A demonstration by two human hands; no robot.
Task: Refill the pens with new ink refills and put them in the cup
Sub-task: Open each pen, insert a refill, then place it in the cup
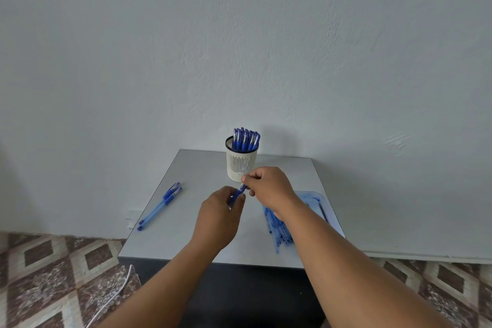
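1. Hands meet over the middle of the table (202,168), just in front of the cup (241,165); left hand (219,217) has its fingers curled round the lower barrel of a blue pen (239,192); right hand (269,189) pinches the pen's upper end between thumb and fingertips; neither hand is free.
2. Step in hand, as judged: the held pen is being closed up or taken apart at its upper end (which of the two cannot be told; the joint is hidden by the fingers).
3. Progress: the cup stands upright at the far edge of the table and already carries a tight bunch of capped pens (246,138); this suggests the greater part of the work is done.
4. Outstanding: two loose pens (162,205) lie side by side on the left of the table, well apart from the hands; they appear to await refilling, though their contents cannot be read; the held pen is not yet in the cup.
5. Supplies: a sheaf of thin blue refills (277,231) lies on the right, partly under the right forearm; beside it a pale tray (316,196), ink-stained, holds a dark slender item.
6. Surroundings: plain wall (239,34) behind; patterned floor (53,261) below; white cable (119,290) on the floor at left.
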